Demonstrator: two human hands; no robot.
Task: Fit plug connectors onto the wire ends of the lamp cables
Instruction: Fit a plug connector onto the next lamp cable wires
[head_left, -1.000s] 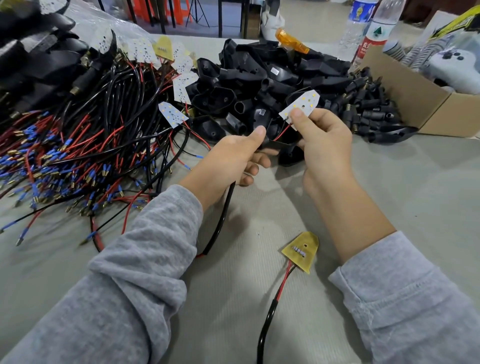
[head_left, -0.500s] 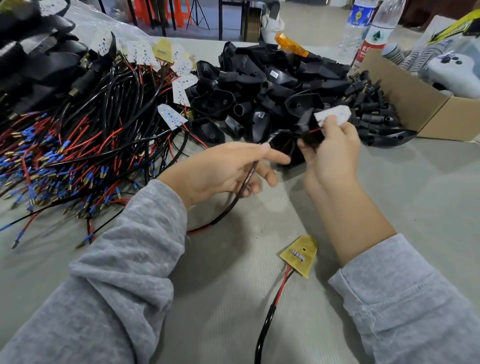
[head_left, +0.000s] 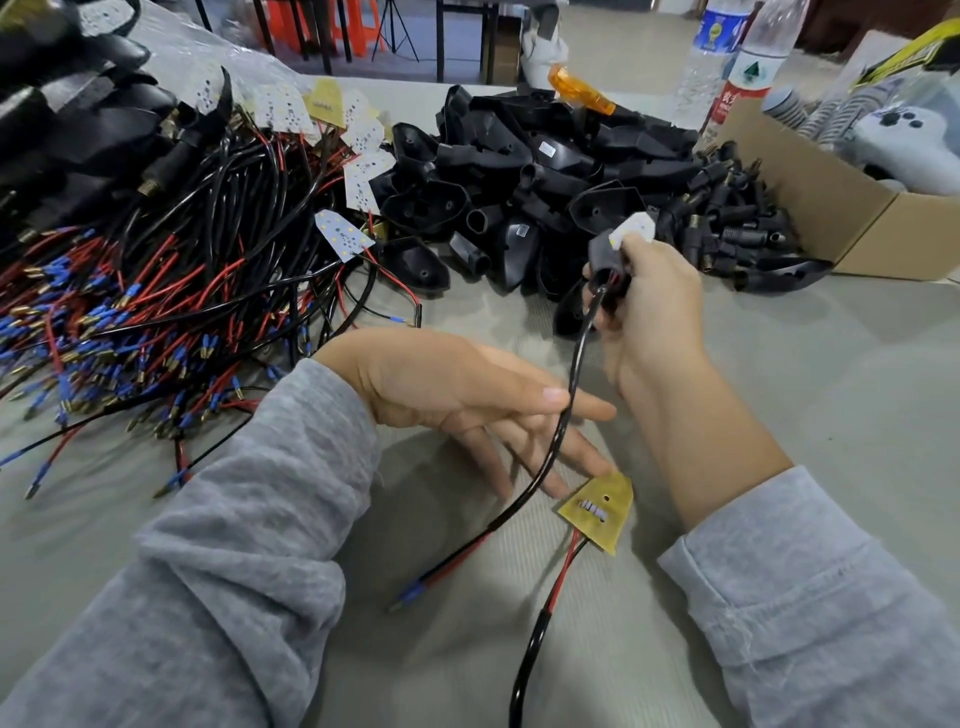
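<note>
Red, black, blue-tipped wire tangle (head_left: 156, 291) fills my 9–10 o'clock. Left hand (head_left: 457, 400) near centre, fingers spread and straight, black cable (head_left: 563, 426) crossing over them; its red, blue-tipped end (head_left: 415, 590) lies on grey table (head_left: 831, 395) at 6 o'clock. Yellow board (head_left: 597, 512) flat just beside left fingertips. Black housing pile (head_left: 519, 171) at 12. Right hand (head_left: 649, 306) at 1 o'clock pinches black connector (head_left: 605, 254) with white LED board (head_left: 635, 228) on cable's upper end. Cardboard box (head_left: 831, 208) at 2.
</note>
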